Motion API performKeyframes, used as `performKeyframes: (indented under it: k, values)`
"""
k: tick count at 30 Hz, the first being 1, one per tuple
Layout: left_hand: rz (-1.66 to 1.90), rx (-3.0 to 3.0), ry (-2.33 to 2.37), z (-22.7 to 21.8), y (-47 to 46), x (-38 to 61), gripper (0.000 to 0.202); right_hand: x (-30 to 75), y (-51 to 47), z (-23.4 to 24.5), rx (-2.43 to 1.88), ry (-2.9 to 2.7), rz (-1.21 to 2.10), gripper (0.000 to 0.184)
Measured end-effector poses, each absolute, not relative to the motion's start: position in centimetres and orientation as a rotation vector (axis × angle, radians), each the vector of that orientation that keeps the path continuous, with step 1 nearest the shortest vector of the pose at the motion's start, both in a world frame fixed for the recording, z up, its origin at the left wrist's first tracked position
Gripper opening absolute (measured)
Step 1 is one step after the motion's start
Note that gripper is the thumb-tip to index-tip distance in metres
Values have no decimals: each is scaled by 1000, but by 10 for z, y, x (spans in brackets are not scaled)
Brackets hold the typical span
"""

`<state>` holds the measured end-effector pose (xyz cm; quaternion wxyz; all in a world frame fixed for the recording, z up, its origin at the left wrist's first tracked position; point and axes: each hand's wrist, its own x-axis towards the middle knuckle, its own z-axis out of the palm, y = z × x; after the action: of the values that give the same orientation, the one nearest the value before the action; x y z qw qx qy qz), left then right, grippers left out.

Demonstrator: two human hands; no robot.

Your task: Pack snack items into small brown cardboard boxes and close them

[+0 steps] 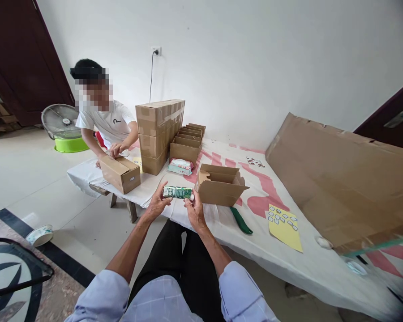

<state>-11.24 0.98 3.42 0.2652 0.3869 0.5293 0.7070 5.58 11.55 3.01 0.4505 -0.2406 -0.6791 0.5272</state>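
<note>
I hold a small green box (177, 192) level between both hands, just in front of the table's near edge. My left hand (157, 204) grips its left end and my right hand (195, 210) grips its right end with closed fingers. An open cardboard carton (219, 184) stands on the white cloth right behind my right hand, its flaps up. A pale packet (180, 166) lies further back beside it.
A person in a white shirt (109, 123) presses a closed carton (121, 173) at the table's left end. Stacked cartons (158, 134), a row of open cartons (187, 138), a yellow sticker sheet (285, 226), a green tool (241, 220) and flat cardboard (342, 179) sit on the table. A fan (58, 120) stands on the floor.
</note>
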Motion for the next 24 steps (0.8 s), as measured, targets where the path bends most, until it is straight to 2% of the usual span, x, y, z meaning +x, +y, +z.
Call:
performKeyframes:
  k: [6, 19, 24]
  values:
    - [1844, 1008, 1482, 23, 9, -115, 93, 53, 119, 16, -626, -1683, 1327, 65]
    - [1900, 1236, 1436, 85, 4, -119, 93, 54, 112, 68, -473, -1659, 1249, 59]
    - [1810, 1274, 1500, 77, -9, -110, 84, 73, 101, 59, -463, -1613, 1316, 59]
